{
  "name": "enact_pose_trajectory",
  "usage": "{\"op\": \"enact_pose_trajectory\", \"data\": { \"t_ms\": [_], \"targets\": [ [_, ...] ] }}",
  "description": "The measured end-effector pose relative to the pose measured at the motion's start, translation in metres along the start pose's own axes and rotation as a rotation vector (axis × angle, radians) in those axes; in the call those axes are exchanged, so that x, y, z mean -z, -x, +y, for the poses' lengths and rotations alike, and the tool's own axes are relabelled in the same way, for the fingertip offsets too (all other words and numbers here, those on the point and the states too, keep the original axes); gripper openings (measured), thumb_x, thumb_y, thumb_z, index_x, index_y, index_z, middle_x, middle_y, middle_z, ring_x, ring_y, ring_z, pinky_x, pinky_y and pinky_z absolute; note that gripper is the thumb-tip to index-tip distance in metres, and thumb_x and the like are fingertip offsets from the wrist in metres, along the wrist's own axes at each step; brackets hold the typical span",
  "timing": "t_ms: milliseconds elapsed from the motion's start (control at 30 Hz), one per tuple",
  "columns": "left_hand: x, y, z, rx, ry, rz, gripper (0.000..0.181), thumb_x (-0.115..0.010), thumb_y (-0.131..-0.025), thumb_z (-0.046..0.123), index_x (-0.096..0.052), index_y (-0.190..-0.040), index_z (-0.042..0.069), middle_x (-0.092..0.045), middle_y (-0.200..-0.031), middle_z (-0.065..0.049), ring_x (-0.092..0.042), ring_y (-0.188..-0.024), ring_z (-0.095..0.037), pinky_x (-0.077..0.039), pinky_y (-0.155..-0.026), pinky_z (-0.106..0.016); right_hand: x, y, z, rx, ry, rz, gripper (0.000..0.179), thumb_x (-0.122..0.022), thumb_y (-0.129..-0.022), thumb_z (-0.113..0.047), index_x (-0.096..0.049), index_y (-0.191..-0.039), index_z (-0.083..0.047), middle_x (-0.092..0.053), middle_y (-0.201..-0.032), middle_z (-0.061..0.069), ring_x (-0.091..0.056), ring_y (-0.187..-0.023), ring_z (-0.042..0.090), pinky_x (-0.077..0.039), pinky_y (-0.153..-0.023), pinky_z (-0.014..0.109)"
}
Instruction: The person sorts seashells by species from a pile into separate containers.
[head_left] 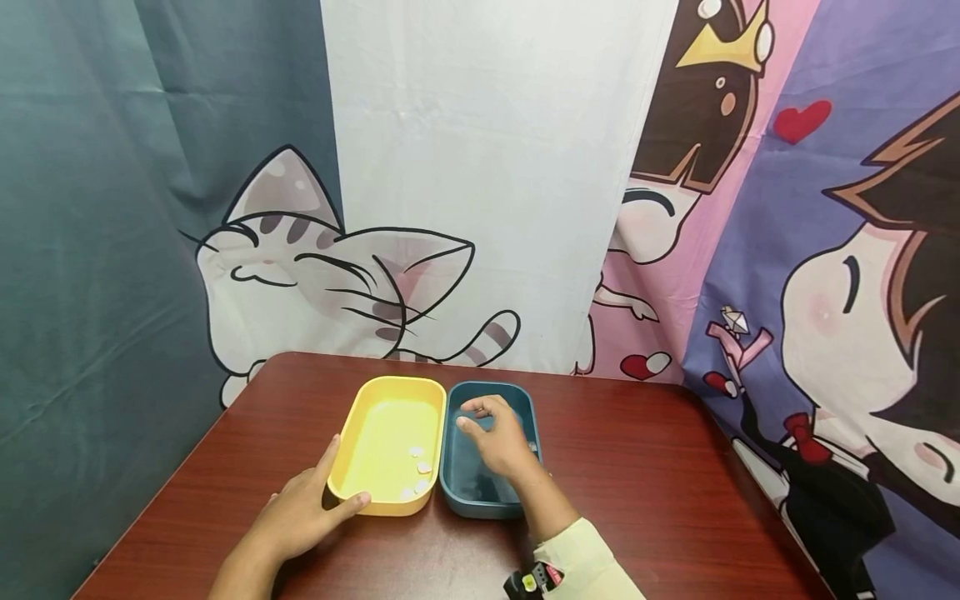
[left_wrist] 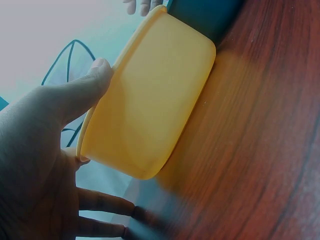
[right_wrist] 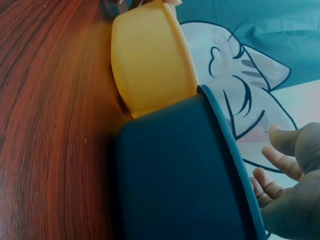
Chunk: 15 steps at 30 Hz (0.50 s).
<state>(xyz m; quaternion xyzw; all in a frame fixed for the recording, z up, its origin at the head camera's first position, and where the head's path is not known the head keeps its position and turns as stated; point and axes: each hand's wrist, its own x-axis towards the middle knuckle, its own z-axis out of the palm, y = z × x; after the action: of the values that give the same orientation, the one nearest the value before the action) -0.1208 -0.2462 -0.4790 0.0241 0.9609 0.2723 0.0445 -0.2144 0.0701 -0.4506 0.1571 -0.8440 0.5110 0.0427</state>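
Note:
A yellow bin (head_left: 386, 417) stands on the table, with several small whitish pieces (head_left: 423, 468) inside near its right side; their kind is too small to tell. My left hand (head_left: 300, 508) rests against its near left corner, thumb on the near rim and fingers spread along the left side. Side by side with it is a dark blue bin (head_left: 468, 479). Over that bin hovers my right hand (head_left: 498, 437), fingers loosely bent, thumb and forefinger apart, nothing visible between them. Part of the blue bin's inside is hidden by this hand, though a small pale thing (head_left: 532, 447) shows at its right.
Both bins sit on a reddish-brown wooden table (head_left: 630, 483). A cloth with cartoon figures (head_left: 487, 167) hangs behind the table's far edge and along the sides. A small black device (head_left: 532, 581) is on the right wrist, by a pale sleeve (head_left: 588, 558).

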Motion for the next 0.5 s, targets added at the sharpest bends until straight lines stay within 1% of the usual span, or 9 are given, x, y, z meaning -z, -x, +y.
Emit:
{"op": "enact_pose_trajectory", "data": {
  "t_ms": [167, 300, 500],
  "targets": [
    [0.0, -0.001, -0.001, 0.0, -0.005, 0.0, 0.115, -0.065, -0.098, 0.073, -0.011, -0.176, 0.008, -0.05, -0.161, -0.036, -0.053, -0.146, -0.057, -0.038, -0.104, -0.091, 0.006, 0.002, 0.003, 0.009, 0.009, 0.023, 0.023, -0.074, -0.106, -0.018, -0.075, -0.125, -0.005, -0.065, -0.127, 0.012, -0.06, -0.119, 0.031, -0.052, -0.088, 0.036],
    [-0.001, -0.001, -0.002, 0.002, -0.009, 0.002, 0.116, -0.065, -0.098, 0.074, -0.011, -0.176, 0.008, -0.051, -0.16, -0.035, -0.055, -0.145, -0.056, -0.04, -0.103, -0.09, 0.011, 0.003, 0.004, -0.001, 0.007, 0.046, 0.022, -0.074, -0.106, -0.019, -0.076, -0.123, -0.006, -0.065, -0.126, 0.012, -0.06, -0.119, 0.03, -0.053, -0.086, 0.034],
    [-0.001, -0.002, -0.003, 0.005, -0.009, 0.001, 0.116, -0.064, -0.097, 0.075, -0.011, -0.177, 0.009, -0.05, -0.161, -0.035, -0.054, -0.146, -0.056, -0.04, -0.104, -0.089, 0.02, 0.006, 0.01, -0.024, -0.005, 0.065, 0.021, -0.074, -0.106, -0.019, -0.076, -0.122, -0.006, -0.065, -0.127, 0.013, -0.059, -0.121, 0.033, -0.052, -0.088, 0.038]
  ]
}}
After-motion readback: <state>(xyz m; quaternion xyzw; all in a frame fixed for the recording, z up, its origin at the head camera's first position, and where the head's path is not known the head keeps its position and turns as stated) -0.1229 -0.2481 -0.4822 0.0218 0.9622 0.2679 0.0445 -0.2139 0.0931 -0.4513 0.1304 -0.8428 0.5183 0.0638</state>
